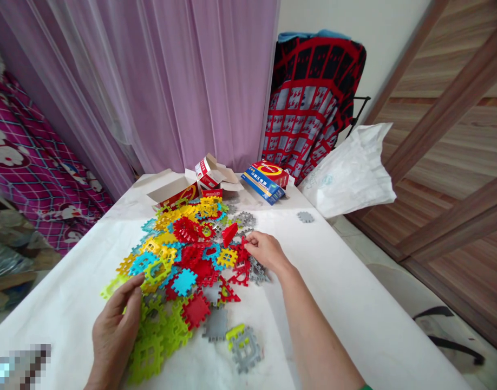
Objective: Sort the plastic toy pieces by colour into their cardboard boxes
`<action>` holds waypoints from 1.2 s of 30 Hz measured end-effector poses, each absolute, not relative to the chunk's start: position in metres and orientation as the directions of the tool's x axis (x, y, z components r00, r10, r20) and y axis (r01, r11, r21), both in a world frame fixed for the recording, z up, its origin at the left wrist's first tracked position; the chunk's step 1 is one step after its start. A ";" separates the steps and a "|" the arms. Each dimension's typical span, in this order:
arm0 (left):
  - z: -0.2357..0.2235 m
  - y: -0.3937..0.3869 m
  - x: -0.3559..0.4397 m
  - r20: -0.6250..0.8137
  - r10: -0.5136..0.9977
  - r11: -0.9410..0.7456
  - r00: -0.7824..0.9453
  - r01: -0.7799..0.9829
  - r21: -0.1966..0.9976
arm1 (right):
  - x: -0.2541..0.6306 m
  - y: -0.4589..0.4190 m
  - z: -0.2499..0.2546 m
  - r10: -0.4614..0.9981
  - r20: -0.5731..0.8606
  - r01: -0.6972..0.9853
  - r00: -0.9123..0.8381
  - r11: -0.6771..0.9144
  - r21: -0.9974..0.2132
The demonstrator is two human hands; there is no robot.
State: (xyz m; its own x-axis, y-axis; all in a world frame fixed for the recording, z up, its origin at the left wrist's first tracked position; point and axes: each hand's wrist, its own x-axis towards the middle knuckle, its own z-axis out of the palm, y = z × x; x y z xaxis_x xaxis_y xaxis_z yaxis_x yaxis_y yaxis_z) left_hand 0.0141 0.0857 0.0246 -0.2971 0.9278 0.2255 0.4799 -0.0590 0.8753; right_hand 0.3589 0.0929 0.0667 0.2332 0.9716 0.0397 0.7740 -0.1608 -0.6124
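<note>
A heap of interlocking plastic building tiles in red, yellow, blue, green and grey covers the middle of the white table. My right hand (265, 249) is at the heap's right side, its thumb and fingers pinched on a red building tile (244, 250). Beside it lie a yellow window tile (227, 258) and grey tiles (257, 270). My left hand (121, 311) hovers at the left edge, thumb and fingers apart, with nothing seen in it. Close to it are green tiles (163, 336) and a light blue tile (184, 281). A grey window tile (246, 349) lies at the front.
Opened cardboard boxes (175, 196) stand behind the heap, with a blue and red box (263, 181) to their right. One grey tile (305, 216) lies apart near the right edge. A white plastic bag (350, 170) is beside the table's far right corner.
</note>
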 end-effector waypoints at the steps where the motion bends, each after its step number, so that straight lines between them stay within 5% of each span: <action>1: 0.024 0.086 0.014 0.221 0.929 -0.055 -0.296 0.482 0.875 | 0.364 0.093 0.066 0.966 0.051 0.751 0.252 -0.163 -0.640; 6: 0.024 0.087 0.014 0.229 0.930 -0.058 -0.286 0.501 0.864 | 0.389 0.092 0.060 0.952 0.125 0.730 0.280 -0.127 -0.671; 11: 0.025 0.087 0.014 0.223 0.930 -0.044 -0.294 0.510 0.859 | 0.397 0.091 0.053 0.986 0.055 0.720 0.156 -0.075 -0.690; 22: 0.027 0.086 0.017 0.221 0.934 -0.064 -0.281 0.475 0.877 | 0.362 0.095 0.066 0.985 0.171 0.904 -0.003 0.076 -0.421; 28: 0.026 0.086 0.018 0.233 0.934 -0.086 -0.270 0.463 0.882 | 0.337 0.089 0.073 0.999 -0.006 0.961 -0.035 0.032 -0.274; 36: 0.024 0.086 0.016 0.247 0.937 -0.104 -0.248 0.475 0.874 | 0.343 0.092 0.075 0.998 0.063 0.934 0.009 0.014 -0.357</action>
State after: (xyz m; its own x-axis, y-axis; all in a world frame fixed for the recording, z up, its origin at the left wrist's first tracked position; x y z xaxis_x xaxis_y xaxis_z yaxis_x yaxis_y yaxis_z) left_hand 0.0160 0.0863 0.0240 -0.2480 0.9368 0.2467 0.4749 -0.1044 0.8738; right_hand 0.3428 0.0918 0.0754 0.0091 0.9980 0.0631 0.9339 0.0140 -0.3572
